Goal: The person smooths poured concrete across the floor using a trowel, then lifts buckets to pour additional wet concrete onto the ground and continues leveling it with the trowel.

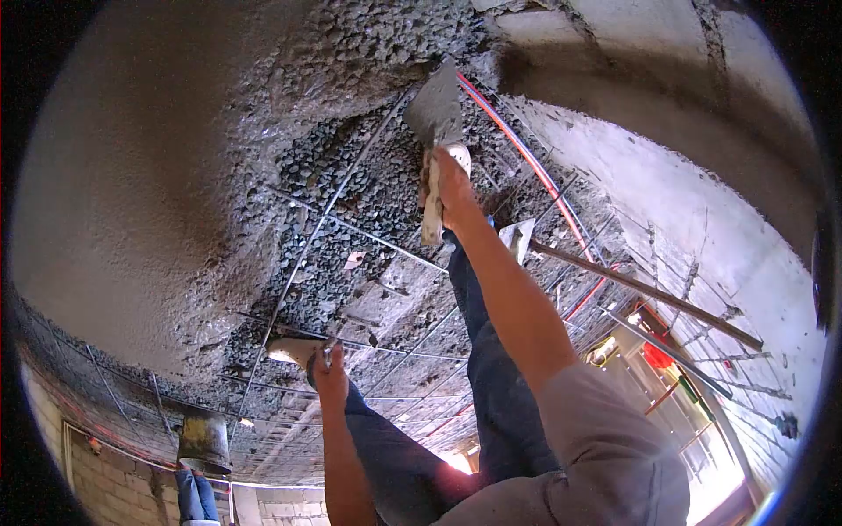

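Note:
My right hand (452,188) is closed round a trowel (434,110), its grey blade pointing away over the gravelly mix. Below the fingers sticks out a pale, dirty bar, which seems part of the tool. My left hand (331,381) hangs low by my left leg with its fingers drawn together. A small greyish bit shows at its fingertips, too small to name. Smooth wet concrete (123,184) spreads on the left, ending in rough, stony concrete (324,175) before me. Light-coloured shoes (291,351) show beneath me, one partly behind my right hand.
Thin steel bars (307,237) cross the ground in a grid. Orange and red conduit (526,158) runs along the right, beside a shovel's long handle (649,294). A pale wall (702,219) curves up there. At lower left, another person's jeans (195,497) show beside a bucket (204,443).

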Tool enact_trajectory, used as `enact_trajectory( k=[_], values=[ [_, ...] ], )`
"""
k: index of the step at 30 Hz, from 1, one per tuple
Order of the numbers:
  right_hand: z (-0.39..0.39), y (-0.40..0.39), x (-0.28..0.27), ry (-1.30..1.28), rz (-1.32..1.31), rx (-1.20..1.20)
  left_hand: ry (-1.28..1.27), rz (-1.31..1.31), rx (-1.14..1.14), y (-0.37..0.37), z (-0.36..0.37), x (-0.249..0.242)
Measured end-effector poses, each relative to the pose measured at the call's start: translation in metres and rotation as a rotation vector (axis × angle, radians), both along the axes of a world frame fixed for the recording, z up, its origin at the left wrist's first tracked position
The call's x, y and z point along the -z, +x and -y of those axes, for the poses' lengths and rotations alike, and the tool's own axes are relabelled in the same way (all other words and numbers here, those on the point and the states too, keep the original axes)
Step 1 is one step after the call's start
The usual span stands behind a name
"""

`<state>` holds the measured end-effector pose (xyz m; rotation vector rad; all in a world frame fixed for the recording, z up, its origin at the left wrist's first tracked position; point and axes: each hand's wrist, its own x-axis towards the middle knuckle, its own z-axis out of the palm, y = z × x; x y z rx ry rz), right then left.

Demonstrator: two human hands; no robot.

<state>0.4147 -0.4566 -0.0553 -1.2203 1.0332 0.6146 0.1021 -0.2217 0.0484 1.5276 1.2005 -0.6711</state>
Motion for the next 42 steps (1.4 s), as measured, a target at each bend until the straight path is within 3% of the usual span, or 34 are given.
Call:
enact_trajectory(
  k=[2,3,5,7,9,11,14,17,20,23,25,26,27,29,31,33,35,37,38,41,42],
  values=[
    [-0.004,-0.008,-0.001,-0.056,-0.063,0.029,0.032,-0.101,0.186,0.032,0.012,-0.020],
    [-0.007,-0.010,0.000,-0.079,-0.095,0.041,0.040,-0.106,0.183,0.046,0.016,-0.033],
    [0.008,-0.016,0.040,-0.115,-0.082,0.156,-0.213,-0.312,-0.031,0.063,0.021,-0.047],
    [0.027,-0.011,0.070,-0.280,-0.033,-0.056,-0.213,-0.208,-0.058,0.057,0.025,-0.046],
    [0.034,-0.001,0.082,-0.126,0.084,-0.005,-0.240,-0.219,-0.038,0.055,0.023,-0.047],
    [0.029,0.005,0.089,-0.164,0.082,0.058,-0.178,-0.239,-0.021,0.049,0.023,-0.046],
    [0.021,-0.002,0.084,-0.257,0.133,0.091,-0.094,-0.185,-0.063,0.023,0.024,-0.032],
    [-0.010,0.005,0.034,-0.186,0.121,0.172,-0.161,-0.070,-0.054,0.002,0.022,-0.023],
    [-0.012,0.006,0.045,-0.220,0.166,0.109,-0.192,-0.017,-0.209,-0.009,0.027,-0.017],
    [-0.012,0.017,0.054,-0.301,0.212,-0.031,-0.221,-0.029,-0.167,-0.020,0.021,0.003],
    [-0.027,0.026,0.034,-0.166,0.176,0.058,-0.044,0.053,-0.031,-0.045,0.026,0.036],
    [-0.012,0.023,0.069,-0.269,0.183,0.048,-0.054,-0.117,-0.053,-0.022,0.020,0.040],
    [-0.018,0.024,0.063,-0.282,0.193,0.028,-0.086,-0.136,-0.091,0.017,0.013,0.019],
    [-0.037,0.024,0.038,-0.180,0.214,-0.015,-0.182,-0.067,-0.239,0.027,0.008,0.024],
    [-0.043,0.030,0.046,-0.210,0.212,-0.080,-0.184,-0.005,-0.235,0.012,0.007,0.041],
    [-0.054,0.039,0.051,-0.156,0.214,-0.070,-0.225,0.146,-0.436,-0.003,0.014,0.057],
    [-0.065,0.041,0.051,-0.187,0.241,-0.092,-0.251,0.044,-0.426,-0.007,0.017,0.059],
    [-0.075,0.049,0.054,-0.133,0.268,-0.035,-0.168,0.146,-0.270,-0.004,0.013,0.070],
    [-0.079,0.049,0.053,-0.136,0.279,-0.042,-0.325,0.062,-0.322,-0.005,0.007,0.067],
    [-0.090,0.044,0.048,-0.114,0.244,-0.045,-0.219,0.171,-0.258,0.005,-0.003,0.059],
    [-0.090,0.044,0.048,-0.117,0.249,-0.047,-0.287,0.060,-0.268,0.012,-0.010,0.050]
  ],
)
